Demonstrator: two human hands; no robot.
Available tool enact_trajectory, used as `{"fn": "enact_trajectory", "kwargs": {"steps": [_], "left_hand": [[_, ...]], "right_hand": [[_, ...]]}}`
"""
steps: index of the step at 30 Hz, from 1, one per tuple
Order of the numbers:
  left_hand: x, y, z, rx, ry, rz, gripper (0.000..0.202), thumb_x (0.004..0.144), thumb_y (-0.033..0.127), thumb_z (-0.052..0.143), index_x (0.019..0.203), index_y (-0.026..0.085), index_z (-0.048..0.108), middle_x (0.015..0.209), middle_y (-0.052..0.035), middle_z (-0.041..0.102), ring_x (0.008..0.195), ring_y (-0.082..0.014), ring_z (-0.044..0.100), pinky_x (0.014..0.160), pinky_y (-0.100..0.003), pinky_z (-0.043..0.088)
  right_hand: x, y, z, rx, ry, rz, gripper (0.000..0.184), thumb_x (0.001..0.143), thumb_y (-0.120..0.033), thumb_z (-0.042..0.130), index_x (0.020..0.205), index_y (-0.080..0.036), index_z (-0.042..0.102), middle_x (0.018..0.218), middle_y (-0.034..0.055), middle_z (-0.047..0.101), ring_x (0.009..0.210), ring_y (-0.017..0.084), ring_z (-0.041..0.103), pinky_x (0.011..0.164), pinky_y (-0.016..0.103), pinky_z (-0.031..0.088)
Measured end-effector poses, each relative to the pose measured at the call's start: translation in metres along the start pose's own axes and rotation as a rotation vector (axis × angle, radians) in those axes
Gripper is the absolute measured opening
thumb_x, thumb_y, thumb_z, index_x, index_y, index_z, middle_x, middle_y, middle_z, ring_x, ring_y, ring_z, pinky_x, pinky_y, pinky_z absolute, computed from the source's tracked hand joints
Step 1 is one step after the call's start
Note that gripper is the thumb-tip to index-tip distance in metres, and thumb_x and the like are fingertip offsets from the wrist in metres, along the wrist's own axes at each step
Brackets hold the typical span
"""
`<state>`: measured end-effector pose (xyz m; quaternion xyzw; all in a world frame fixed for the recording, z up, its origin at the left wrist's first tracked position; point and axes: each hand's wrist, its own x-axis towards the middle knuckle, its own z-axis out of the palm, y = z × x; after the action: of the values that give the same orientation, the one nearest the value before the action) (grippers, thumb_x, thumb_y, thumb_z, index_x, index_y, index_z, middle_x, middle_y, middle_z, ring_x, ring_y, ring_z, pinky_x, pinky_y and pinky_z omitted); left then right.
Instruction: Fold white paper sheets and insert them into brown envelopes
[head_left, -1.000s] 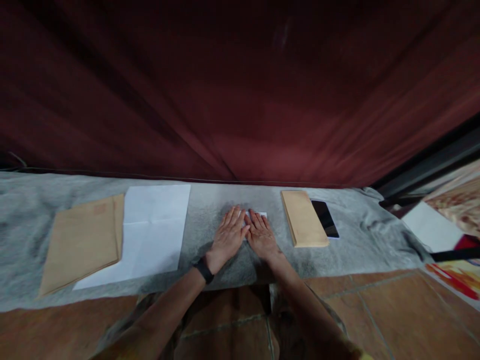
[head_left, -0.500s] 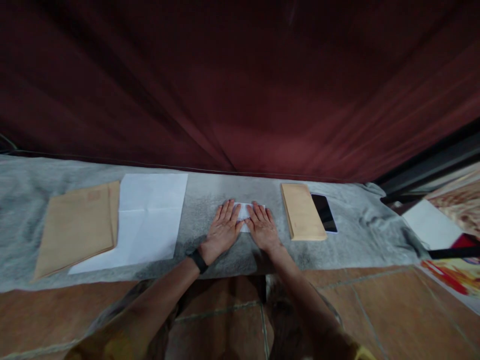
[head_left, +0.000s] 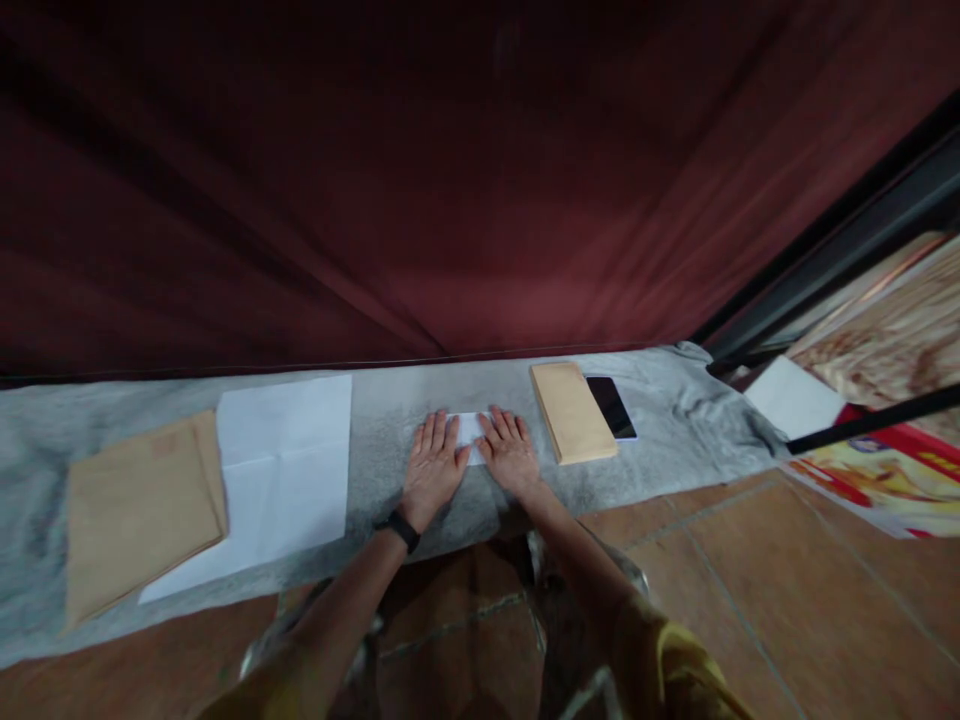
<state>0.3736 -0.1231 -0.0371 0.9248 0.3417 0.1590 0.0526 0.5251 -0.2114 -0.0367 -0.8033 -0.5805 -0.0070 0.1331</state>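
My left hand (head_left: 431, 470) and my right hand (head_left: 508, 455) lie flat, fingers stretched out, side by side on a small folded white paper (head_left: 469, 435) that rests on a grey cloth (head_left: 390, 420). Most of that paper is hidden under my palms. A black band sits on my left wrist (head_left: 399, 528). Neither hand grips anything.
Left of my hands lies a larger white sheet (head_left: 281, 470) with a stack of brown envelopes (head_left: 135, 510) beside it. To the right are another brown envelope stack (head_left: 571, 425) and a dark phone (head_left: 611, 407). A dark red curtain hangs behind. Tiled floor is in front.
My hands have spread a little apart over the folded paper, showing more of it. The view has swung so that everything sits further left and tilted.
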Motion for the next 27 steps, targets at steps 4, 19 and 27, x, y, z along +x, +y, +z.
{"fn": "enact_trajectory", "kwargs": {"steps": [4,19,27], "left_hand": [[0.001,0.000,-0.002,0.006,-0.014,0.004,0.060,0.099,0.037,0.043,0.152,0.009,0.045,0.162,-0.0204,0.038,0.153,-0.0337,0.031,0.123,-0.052,0.027],[0.002,0.000,0.002,0.073,-0.053,-0.018,0.064,0.101,0.045,0.040,0.154,0.008,0.043,0.163,-0.0207,0.036,0.153,-0.0330,0.030,0.125,-0.049,0.023],[0.000,0.001,0.002,0.104,-0.077,-0.018,0.078,0.098,0.060,0.042,0.156,0.007,0.039,0.165,-0.0212,0.031,0.155,-0.0341,0.026,0.126,-0.048,0.021]], "right_hand": [[0.000,-0.002,-0.003,-0.014,-0.001,0.013,0.049,0.107,-0.041,0.042,0.153,-0.025,0.045,0.164,0.0092,0.037,0.150,0.029,0.037,0.122,0.053,0.027],[0.002,0.002,0.004,-0.076,-0.003,0.003,0.050,0.107,-0.042,0.041,0.154,-0.026,0.044,0.163,0.0083,0.038,0.149,0.028,0.038,0.121,0.051,0.027],[-0.004,0.009,0.015,-0.089,0.030,0.054,0.053,0.106,-0.043,0.043,0.156,-0.025,0.042,0.164,0.0086,0.037,0.149,0.029,0.038,0.121,0.050,0.026]]}}
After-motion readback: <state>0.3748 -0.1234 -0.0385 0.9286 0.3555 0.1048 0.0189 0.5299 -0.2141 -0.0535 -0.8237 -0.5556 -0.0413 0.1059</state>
